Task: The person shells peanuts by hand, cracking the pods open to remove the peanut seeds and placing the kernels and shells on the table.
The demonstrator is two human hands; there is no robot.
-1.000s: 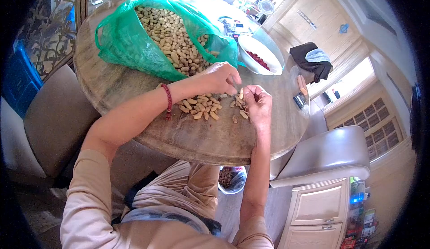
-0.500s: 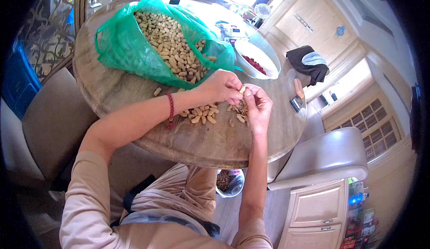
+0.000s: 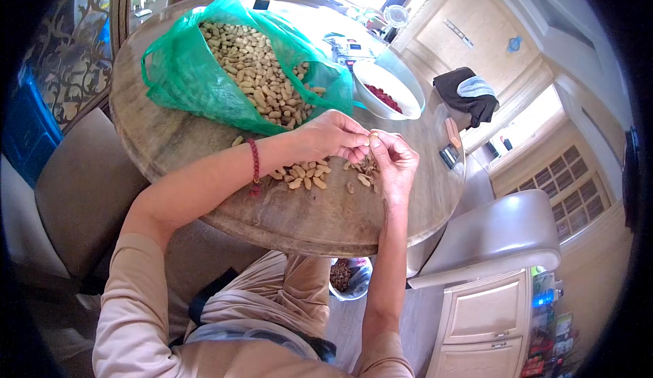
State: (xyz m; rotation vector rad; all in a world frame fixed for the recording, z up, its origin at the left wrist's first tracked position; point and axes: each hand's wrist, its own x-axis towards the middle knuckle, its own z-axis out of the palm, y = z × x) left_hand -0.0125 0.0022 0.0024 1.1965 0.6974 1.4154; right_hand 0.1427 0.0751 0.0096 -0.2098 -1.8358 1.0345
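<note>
One peanut [image 3: 372, 135] is clamped between the fingertips of a person's left hand [image 3: 335, 137] and right hand [image 3: 397, 165], just above a wooden table [image 3: 306, 225]. Cracking the shell appears to be the step in hand; the next move would call for prising it apart without dropping the kernel. By the right hand lie what look like shell scraps [image 3: 370, 172], near a loose pile [image 3: 305, 174] of peanuts. Farther out, a green bag [image 3: 178, 72] bulges with more, near a white bowl [image 3: 409, 93] holding red kernels [image 3: 384, 98].
</note>
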